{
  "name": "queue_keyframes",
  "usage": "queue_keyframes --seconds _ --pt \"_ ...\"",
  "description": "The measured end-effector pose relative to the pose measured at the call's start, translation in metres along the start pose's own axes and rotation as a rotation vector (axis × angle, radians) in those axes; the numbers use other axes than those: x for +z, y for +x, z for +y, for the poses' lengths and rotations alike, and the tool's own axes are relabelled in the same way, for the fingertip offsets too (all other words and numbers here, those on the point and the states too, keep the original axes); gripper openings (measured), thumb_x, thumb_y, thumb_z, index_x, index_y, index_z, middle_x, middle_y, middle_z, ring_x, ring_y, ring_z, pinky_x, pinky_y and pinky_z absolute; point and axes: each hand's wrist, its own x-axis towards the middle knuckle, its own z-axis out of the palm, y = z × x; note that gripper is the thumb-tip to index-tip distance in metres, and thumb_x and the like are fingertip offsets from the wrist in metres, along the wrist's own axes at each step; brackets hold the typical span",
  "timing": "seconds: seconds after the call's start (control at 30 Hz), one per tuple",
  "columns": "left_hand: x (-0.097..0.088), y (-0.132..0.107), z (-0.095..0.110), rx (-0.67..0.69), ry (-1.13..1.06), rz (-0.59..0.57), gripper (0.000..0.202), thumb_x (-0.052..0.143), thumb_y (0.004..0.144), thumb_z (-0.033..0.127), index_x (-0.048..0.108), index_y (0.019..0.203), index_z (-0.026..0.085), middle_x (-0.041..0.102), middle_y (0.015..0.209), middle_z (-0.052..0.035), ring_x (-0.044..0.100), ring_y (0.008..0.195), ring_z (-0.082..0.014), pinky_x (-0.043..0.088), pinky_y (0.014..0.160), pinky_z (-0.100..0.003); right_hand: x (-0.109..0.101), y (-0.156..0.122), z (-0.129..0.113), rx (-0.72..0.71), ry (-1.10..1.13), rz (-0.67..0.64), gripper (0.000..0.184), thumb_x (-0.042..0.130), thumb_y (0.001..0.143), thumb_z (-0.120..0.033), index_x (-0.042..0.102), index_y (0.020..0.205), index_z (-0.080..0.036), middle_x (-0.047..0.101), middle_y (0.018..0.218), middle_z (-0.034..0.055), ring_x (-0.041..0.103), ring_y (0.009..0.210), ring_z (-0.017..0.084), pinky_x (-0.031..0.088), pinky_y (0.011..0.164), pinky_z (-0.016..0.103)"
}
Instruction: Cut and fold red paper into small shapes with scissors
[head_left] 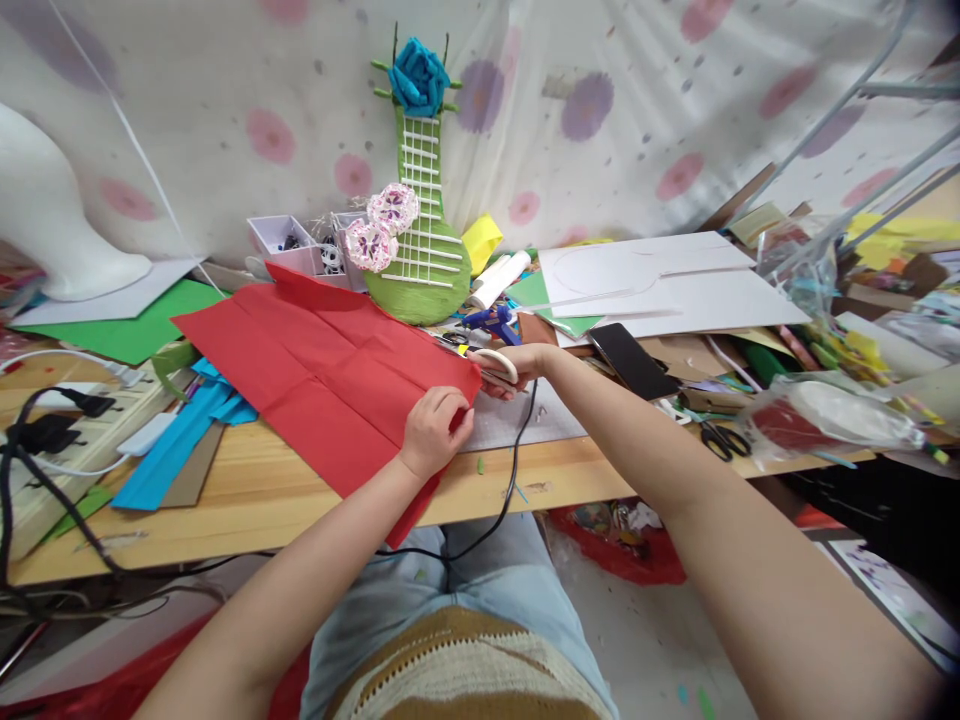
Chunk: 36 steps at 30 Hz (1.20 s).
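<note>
A large creased sheet of red paper (322, 370) lies across the table and hangs a little over its front edge. My left hand (437, 432) is closed on the paper's right edge. In my right hand (517, 368) are scissors with pale handles (497, 366); their blades reach the sheet's right edge, partly hidden by the paper. Just behind the scissors rests a blue glue gun (491, 322). A green pipa-shaped craft (420, 270) with white strips, a blue paper flower (418, 78) and pink-white flowers stands behind the red sheet.
White boards (675, 285) and a black phone (632, 360) lie to the right, with black scissors (724, 440) near the front. Blue paper strips (176, 440) and a power strip (67, 450) are at left. A black cord (517, 460) crosses the table's front edge.
</note>
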Motion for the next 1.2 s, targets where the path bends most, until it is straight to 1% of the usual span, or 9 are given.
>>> queue_keyframes --seconds 0.07,0.2,0.47,0.63,0.7,0.8,0.93,1.07,1.2 --pt "0.000 0.000 0.000 0.010 -0.005 0.008 0.007 0.049 0.084 0.020 0.054 0.079 0.019 0.062 0.081 -0.0061 0.057 0.080 -0.0179 0.048 0.073 -0.030 0.000 -0.001 0.000 -0.010 -0.008 0.013 0.062 0.031 0.079 -0.077 0.044 0.072 -0.016 0.044 0.050 -0.0009 0.046 0.043 0.009 0.025 0.031 0.017" --pt "0.000 0.000 0.000 0.018 -0.003 0.021 0.006 0.050 0.084 0.019 0.053 0.079 0.019 0.062 0.081 -0.0061 0.057 0.080 -0.0179 0.048 0.072 -0.030 -0.002 -0.003 0.000 0.042 -0.043 0.006 0.065 0.029 0.078 -0.078 0.043 0.070 -0.015 0.044 0.050 -0.0012 0.044 0.042 0.008 0.021 0.030 0.015" --pt "0.001 -0.001 -0.001 -0.022 -0.010 0.001 0.007 0.049 0.084 0.021 0.054 0.079 0.019 0.062 0.083 -0.0062 0.058 0.082 -0.0182 0.048 0.074 -0.031 -0.002 -0.013 -0.005 0.134 0.035 -0.083 0.066 0.031 0.076 -0.080 0.043 0.075 -0.015 0.043 0.055 0.0004 0.047 0.047 0.009 0.022 0.032 0.015" --pt "-0.001 0.000 0.000 -0.013 -0.026 0.013 0.007 0.049 0.085 0.021 0.053 0.079 0.020 0.062 0.082 -0.0061 0.057 0.081 -0.0177 0.048 0.074 -0.030 0.001 -0.008 -0.009 0.115 0.042 -0.118 0.065 0.035 0.074 -0.080 0.041 0.070 -0.016 0.041 0.053 -0.0004 0.046 0.046 0.009 0.019 0.031 0.014" --pt "-0.001 0.000 0.001 -0.004 -0.026 0.018 0.007 0.049 0.085 0.021 0.053 0.079 0.019 0.062 0.082 -0.0059 0.057 0.081 -0.0175 0.048 0.073 -0.030 0.001 -0.004 -0.010 0.111 0.033 -0.102 0.067 0.032 0.073 -0.082 0.041 0.068 -0.016 0.043 0.053 -0.0001 0.046 0.046 0.008 0.019 0.031 0.014" --pt "-0.001 -0.001 0.000 0.005 -0.025 0.022 0.007 0.049 0.085 0.020 0.053 0.079 0.019 0.062 0.082 -0.0059 0.057 0.080 -0.0174 0.048 0.073 -0.030 -0.001 0.001 -0.010 0.109 0.026 -0.040 0.071 0.026 0.072 -0.085 0.042 0.068 -0.015 0.045 0.053 0.0001 0.046 0.044 0.008 0.021 0.031 0.014" --pt "-0.001 -0.001 0.000 -0.004 -0.026 0.018 0.007 0.049 0.085 0.021 0.053 0.079 0.019 0.062 0.083 -0.0060 0.057 0.081 -0.0177 0.048 0.072 -0.030 -0.003 0.003 -0.007 0.100 0.025 0.005 0.072 0.031 0.070 -0.085 0.043 0.066 -0.015 0.048 0.052 0.0007 0.047 0.043 0.007 0.025 0.032 0.014" --pt "-0.001 0.000 0.001 0.005 -0.028 0.028 0.006 0.049 0.085 0.020 0.053 0.080 0.019 0.062 0.082 -0.0061 0.057 0.081 -0.0177 0.048 0.072 -0.030 -0.004 0.002 -0.006 0.095 0.022 0.009 0.072 0.031 0.070 -0.085 0.045 0.067 -0.014 0.047 0.049 -0.0004 0.046 0.041 0.007 0.025 0.031 0.015" --pt "-0.002 0.000 0.001 0.013 -0.027 0.035 0.005 0.050 0.084 0.020 0.052 0.080 0.019 0.061 0.082 -0.0059 0.057 0.080 -0.0174 0.048 0.072 -0.029 -0.003 0.000 -0.008 0.077 0.010 -0.023 0.073 0.028 0.069 -0.086 0.043 0.063 -0.015 0.046 0.047 -0.0005 0.043 0.039 0.006 0.024 0.031 0.015"
